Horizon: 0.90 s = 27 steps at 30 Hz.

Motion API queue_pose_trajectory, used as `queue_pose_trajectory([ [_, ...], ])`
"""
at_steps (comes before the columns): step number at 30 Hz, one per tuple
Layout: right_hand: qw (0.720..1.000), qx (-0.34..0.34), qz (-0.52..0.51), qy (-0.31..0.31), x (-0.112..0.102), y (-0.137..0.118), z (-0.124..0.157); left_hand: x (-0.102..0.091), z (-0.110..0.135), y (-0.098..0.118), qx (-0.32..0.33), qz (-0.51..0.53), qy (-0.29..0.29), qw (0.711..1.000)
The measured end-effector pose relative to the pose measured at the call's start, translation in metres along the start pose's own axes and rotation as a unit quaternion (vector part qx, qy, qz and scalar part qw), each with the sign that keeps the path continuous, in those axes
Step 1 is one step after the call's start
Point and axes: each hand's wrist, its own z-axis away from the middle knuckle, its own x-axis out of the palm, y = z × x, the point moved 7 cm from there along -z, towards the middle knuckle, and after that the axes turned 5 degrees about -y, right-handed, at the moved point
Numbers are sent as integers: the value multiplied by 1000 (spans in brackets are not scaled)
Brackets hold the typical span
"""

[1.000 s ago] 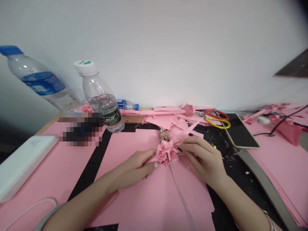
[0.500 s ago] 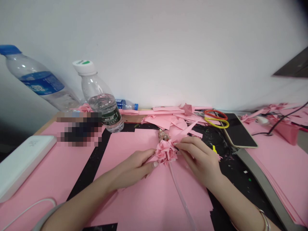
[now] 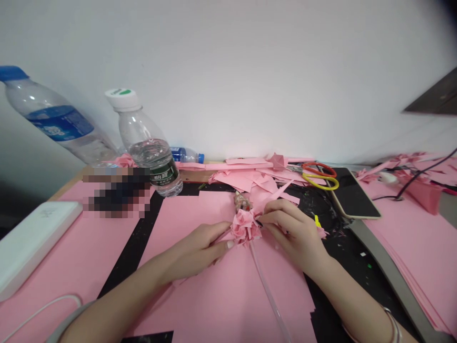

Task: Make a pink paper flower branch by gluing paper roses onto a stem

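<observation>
A folded pink paper flower (image 3: 246,227) with many crumpled petals sits over pink paper sheets in front of me. From the left, my left hand (image 3: 205,247) is closed on its side, thumb and fingers pinching the edge. My right hand (image 3: 294,233) is closed at the flower's right side, its fingertips pressed together against the petals. A small dark tip (image 3: 260,223) shows at those fingers; what it belongs to is hidden. A thin clear tube (image 3: 267,288) runs from below the flower towards me. Just behind the flower lies a speckled, cone-shaped object (image 3: 243,202).
Two upright bottles, one blue-capped (image 3: 57,119) and one white-capped (image 3: 150,147), stand at the left near a white power bank (image 3: 39,243). Scissors (image 3: 319,176) with red and yellow handles and a phone (image 3: 357,195) lie at the right. Pink paper pieces (image 3: 246,180) line the wall.
My right fingers have shifted slightly at the flower's right side, and the dark tip shows more plainly. The flower has turned a little; my left hand keeps its grip.
</observation>
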Motion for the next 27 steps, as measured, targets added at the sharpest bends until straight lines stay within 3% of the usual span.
queue_pose_trajectory([
  [12, 999, 19, -9, -29, 4, 6, 0, 1, -1, -1, 4, -11, -6, 1000],
  [27, 1000, 11, -9, 21, -5, 4, 5, 0, 0, -2, -3, 14, -9, 1000],
])
